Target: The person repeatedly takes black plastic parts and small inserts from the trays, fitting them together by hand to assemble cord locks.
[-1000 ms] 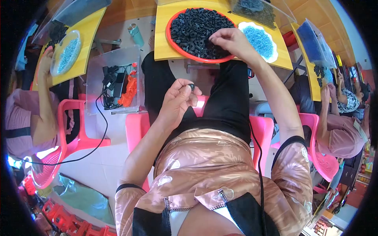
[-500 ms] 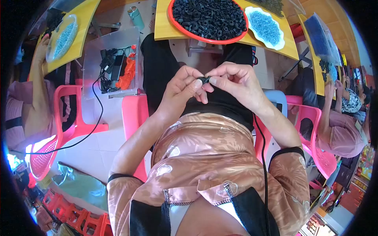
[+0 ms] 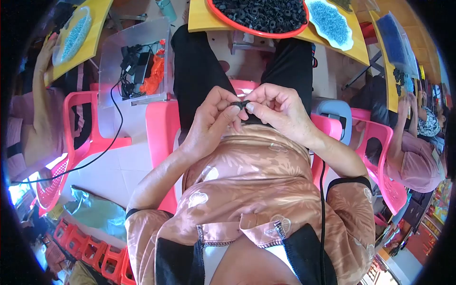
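Observation:
My left hand [image 3: 213, 121] and my right hand [image 3: 280, 111] meet above my lap, fingertips almost touching. Between them is a small black plastic piece [image 3: 241, 104], pinched from both sides by thumbs and forefingers. It may be two joined parts; the fingers hide too much to tell. Beyond my knees, on the yellow table [image 3: 202, 19], stands a red round tray [image 3: 266, 33] heaped with black plastic pieces [image 3: 261, 14]. To its right lies a white scalloped dish [image 3: 349, 43] full of small light-blue translucent pieces [image 3: 327, 23].
A clear plastic bin [image 3: 109, 66] with cables and an orange bag [image 3: 154, 76] is left of my legs. Pink chairs [image 3: 161, 128] surround me. A black cable [image 3: 322, 213] runs down my shirt. Other people sit at tables on the left [image 3: 40, 109] and right [image 3: 413, 161].
Both hands have come slightly lower and nearer my body, still pinching the black piece. The view has tilted, so the tray and dish appear higher up.

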A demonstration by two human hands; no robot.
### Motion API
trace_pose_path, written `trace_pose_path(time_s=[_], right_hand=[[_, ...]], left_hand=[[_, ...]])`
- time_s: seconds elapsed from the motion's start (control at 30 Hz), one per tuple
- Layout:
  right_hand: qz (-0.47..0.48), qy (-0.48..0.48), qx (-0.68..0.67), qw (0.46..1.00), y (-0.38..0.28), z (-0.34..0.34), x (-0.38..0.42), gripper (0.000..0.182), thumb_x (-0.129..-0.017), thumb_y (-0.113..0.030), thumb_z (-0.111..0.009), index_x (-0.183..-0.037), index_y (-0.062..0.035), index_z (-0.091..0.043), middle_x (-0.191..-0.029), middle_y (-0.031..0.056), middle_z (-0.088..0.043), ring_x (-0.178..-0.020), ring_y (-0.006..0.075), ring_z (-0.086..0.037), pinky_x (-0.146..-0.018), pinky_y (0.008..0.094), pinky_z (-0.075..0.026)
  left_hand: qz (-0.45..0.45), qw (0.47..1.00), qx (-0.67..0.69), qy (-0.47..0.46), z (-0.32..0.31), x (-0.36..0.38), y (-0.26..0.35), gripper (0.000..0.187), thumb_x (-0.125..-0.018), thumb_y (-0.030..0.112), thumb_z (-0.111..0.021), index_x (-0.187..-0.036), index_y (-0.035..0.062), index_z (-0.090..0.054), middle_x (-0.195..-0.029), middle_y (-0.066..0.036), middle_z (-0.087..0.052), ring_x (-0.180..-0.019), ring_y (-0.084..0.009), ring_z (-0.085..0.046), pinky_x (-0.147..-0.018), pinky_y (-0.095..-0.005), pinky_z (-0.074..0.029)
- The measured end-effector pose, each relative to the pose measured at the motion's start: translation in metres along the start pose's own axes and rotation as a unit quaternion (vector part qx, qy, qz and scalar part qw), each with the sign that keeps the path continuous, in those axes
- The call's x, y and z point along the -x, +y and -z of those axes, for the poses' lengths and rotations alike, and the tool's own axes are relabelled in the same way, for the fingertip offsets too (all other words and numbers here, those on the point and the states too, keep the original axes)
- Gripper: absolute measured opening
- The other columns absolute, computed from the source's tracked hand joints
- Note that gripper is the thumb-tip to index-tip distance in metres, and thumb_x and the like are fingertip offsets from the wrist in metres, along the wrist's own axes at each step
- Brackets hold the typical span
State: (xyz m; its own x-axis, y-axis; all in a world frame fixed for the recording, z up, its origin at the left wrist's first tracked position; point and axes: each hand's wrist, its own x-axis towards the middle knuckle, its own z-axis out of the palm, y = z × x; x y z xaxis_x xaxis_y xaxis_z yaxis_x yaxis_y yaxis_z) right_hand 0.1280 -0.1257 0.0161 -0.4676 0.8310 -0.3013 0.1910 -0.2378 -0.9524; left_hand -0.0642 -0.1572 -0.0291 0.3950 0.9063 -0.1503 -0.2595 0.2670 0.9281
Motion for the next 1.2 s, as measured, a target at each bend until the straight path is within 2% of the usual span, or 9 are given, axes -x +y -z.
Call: trace_pose_path(time_s=[0.13,0.17,0.27,0.37,0.5,0.83,0.97,1.07,1.2], right_hand=[[-0.02,-0.001,0.018,1.0,0.016,-0.005,0.004,0.014,-0.09,-0.008,-0.057,-0.094,0.0042,-0.062,-0.078,-0.0002,-0.065,-0.065,-0.0005,-0.052,-0.055,0.0174,-0.042],[-0.03,-0.01,0.067,0.997,0.016,-0.003,0.005,0.015,-0.09,-0.009,-0.056,-0.092,0.0043,-0.063,-0.076,-0.0005,-0.064,-0.066,-0.0003,-0.053,-0.055,0.0181,-0.043],[-0.072,-0.029,0.066,0.995,0.019,-0.002,0.008,0.012,-0.09,-0.008,-0.057,-0.097,0.0011,-0.062,-0.08,-0.0033,-0.06,-0.069,-0.0014,-0.05,-0.06,0.0162,-0.041],[-0.037,0.002,0.024,0.999,0.029,-0.006,0.01,0.013,-0.088,-0.009,-0.058,-0.091,0.0031,-0.063,-0.075,0.0001,-0.065,-0.067,0.0012,-0.055,-0.057,0.0185,-0.045],[-0.039,-0.005,0.046,0.998,0.035,-0.007,0.013,0.012,-0.088,-0.009,-0.059,-0.091,0.0025,-0.063,-0.077,0.0013,-0.067,-0.066,0.0019,-0.056,-0.056,0.019,-0.045],[-0.073,-0.013,-0.04,0.996,0.061,-0.012,0.015,0.012,-0.089,-0.01,-0.06,-0.091,0.0018,-0.061,-0.074,0.0024,-0.064,-0.06,0.0035,-0.056,-0.053,0.0182,-0.046],[-0.084,-0.038,-0.066,0.994,0.054,-0.002,0.01,0.012,-0.089,-0.01,-0.061,-0.092,0.0012,-0.063,-0.076,0.0039,-0.065,-0.061,0.0059,-0.059,-0.055,0.02,-0.049],[-0.099,-0.092,-0.13,0.982,0.052,0.011,0.005,0.012,-0.089,-0.009,-0.062,-0.092,0.0017,-0.064,-0.079,0.0066,-0.067,-0.063,0.0083,-0.062,-0.057,0.0219,-0.051],[-0.114,-0.101,-0.159,0.975,0.059,0.011,0.007,0.012,-0.088,-0.008,-0.062,-0.092,0.0024,-0.065,-0.081,0.0087,-0.068,-0.064,0.0103,-0.064,-0.06,0.0231,-0.053]], left_hand=[[0.01,0.997,-0.078,0.003,-0.001,0.008,-0.009,0.011,-0.096,0.004,-0.043,-0.106,0.0003,-0.042,-0.088,-0.009,-0.059,-0.072,-0.0084,-0.052,-0.068,-0.0216,-0.044],[0.013,0.997,-0.081,0.004,-0.002,0.009,-0.011,0.011,-0.096,0.004,-0.044,-0.106,0.0,-0.042,-0.087,-0.008,-0.059,-0.072,-0.0081,-0.052,-0.068,-0.0216,-0.044],[0.018,0.995,-0.096,0.005,-0.003,0.011,-0.013,0.01,-0.095,0.003,-0.044,-0.104,-0.0006,-0.043,-0.086,-0.008,-0.059,-0.072,-0.0073,-0.052,-0.068,-0.0214,-0.044],[0.021,0.994,-0.108,-0.001,-0.005,0.011,-0.015,0.009,-0.095,0.003,-0.044,-0.103,-0.0009,-0.044,-0.085,-0.007,-0.059,-0.072,-0.0069,-0.052,-0.067,-0.021,-0.043],[0.036,0.993,-0.108,-0.012,-0.003,0.013,-0.019,0.008,-0.095,0.004,-0.045,-0.102,-0.001,-0.044,-0.084,-0.006,-0.059,-0.072,-0.0065,-0.052,-0.067,-0.0208,-0.043],[-0.013,0.987,-0.157,-0.008,0.0,0.011,-0.039,0.001,-0.091,-0.002,-0.048,-0.092,-0.0026,-0.047,-0.074,-0.005,-0.059,-0.063,-0.0056,-0.053,-0.055,-0.0213,-0.043],[-0.011,0.992,-0.122,0.02,-0.004,0.009,-0.039,0.002,-0.091,-0.003,-0.048,-0.092,-0.0029,-0.048,-0.073,-0.005,-0.058,-0.063,-0.0046,-0.053,-0.055,-0.0207,-0.043],[-0.038,0.988,-0.153,-0.009,-0.004,0.009,-0.028,0.003,-0.091,-0.002,-0.049,-0.093,-0.0036,-0.05,-0.073,-0.005,-0.059,-0.063,-0.0051,-0.054,-0.056,-0.0208,-0.044],[-0.061,0.978,-0.195,-0.036,-0.002,0.01,-0.027,0.006,-0.09,-0.002,-0.05,-0.096,-0.0041,-0.052,-0.073,-0.007,-0.06,-0.064,-0.0084,-0.057,-0.058,-0.0234,-0.046]])
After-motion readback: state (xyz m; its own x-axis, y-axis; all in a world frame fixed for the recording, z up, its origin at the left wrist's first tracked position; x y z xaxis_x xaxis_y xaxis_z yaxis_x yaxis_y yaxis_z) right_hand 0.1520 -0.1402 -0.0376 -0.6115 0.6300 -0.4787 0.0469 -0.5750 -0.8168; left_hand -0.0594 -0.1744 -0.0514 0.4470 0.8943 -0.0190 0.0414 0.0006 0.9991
